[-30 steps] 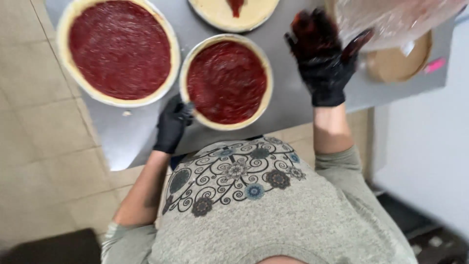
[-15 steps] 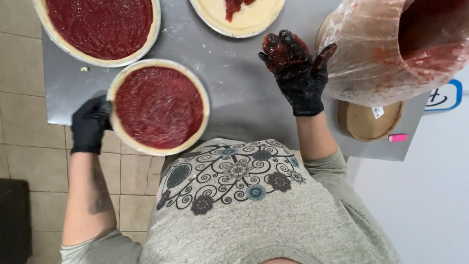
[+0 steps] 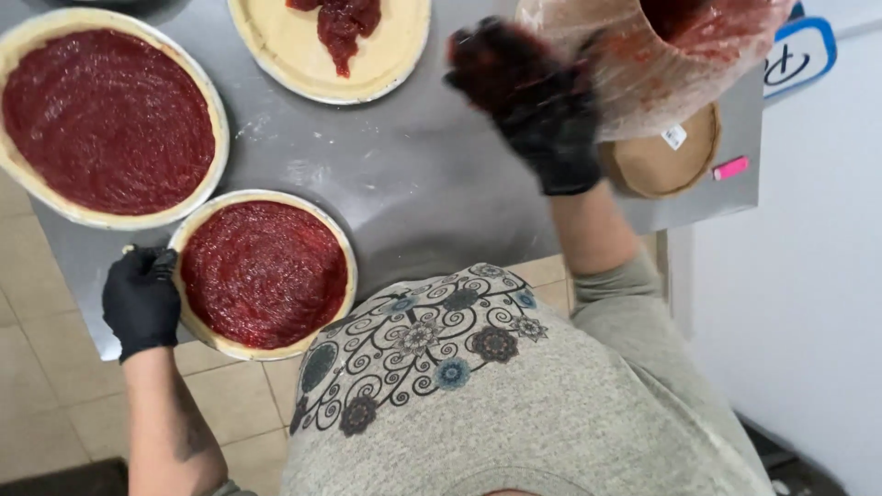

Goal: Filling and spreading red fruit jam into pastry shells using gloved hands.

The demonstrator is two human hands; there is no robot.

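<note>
Three dough rounds sit on the steel table (image 3: 432,197). Landmark is the small sauced round (image 3: 265,274): it overhangs the table's near edge, partly past the lip. Left hand (image 3: 141,303), black glove, grips that round's left rim, fingers curled narrow around the edge. Large sauced round (image 3: 106,119) lies up-left of it, rims nearly touching. Third round (image 3: 331,41), up-right of the landmark, is mostly bare dough with one blob of sauce, cut off by the top of the frame. Right hand (image 3: 533,106), glove smeared red, is well right of the landmark, raised, fingers spread wide, holding nothing, just beside the plastic-lined sauce tub (image 3: 661,64). It's motion-blurred, so I can't tell if it touches the tub. Open bare steel runs from the landmark right to the tub. Round wooden board (image 3: 661,165) sits under the tub at the table's right edge.
</note>
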